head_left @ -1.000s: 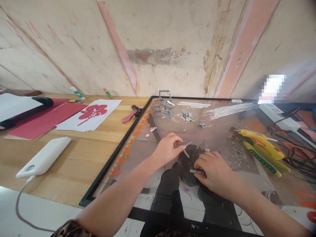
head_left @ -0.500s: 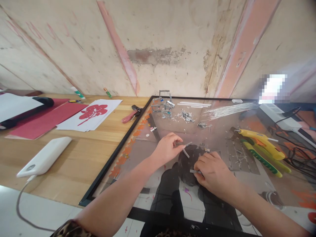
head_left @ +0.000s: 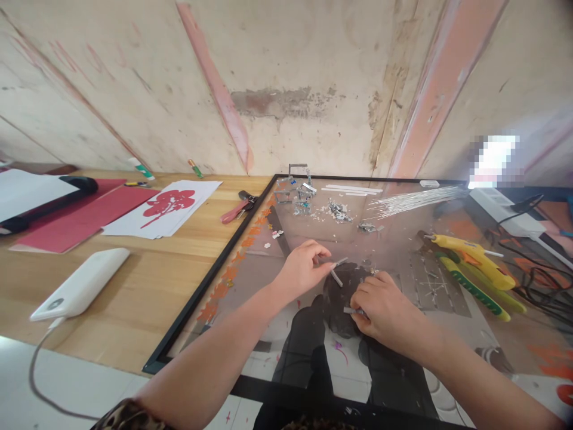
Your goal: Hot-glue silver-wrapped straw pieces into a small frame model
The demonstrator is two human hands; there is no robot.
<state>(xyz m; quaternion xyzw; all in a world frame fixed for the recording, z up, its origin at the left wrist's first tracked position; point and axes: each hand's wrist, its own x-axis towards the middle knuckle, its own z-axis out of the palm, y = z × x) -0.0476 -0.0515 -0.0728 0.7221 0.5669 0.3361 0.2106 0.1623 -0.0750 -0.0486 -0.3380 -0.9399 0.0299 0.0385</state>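
Atop wooden counter (head_left: 134,298), over black-framed reflective glass panel (head_left: 250,263), pinches thin grey metal strip (head_left: 337,278) in left hand (head_left: 304,270), long axis slanting down toward nearby right hand (head_left: 385,310), itself clenched on short silver strip (head_left: 348,310) lying flat against glass.

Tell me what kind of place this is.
Probably a craft workbench: a yellow glue gun lies on a black-framed glass panel, a red paper cut-out lies on white sheets, and the left hand and right hand pinch small silvery strips.
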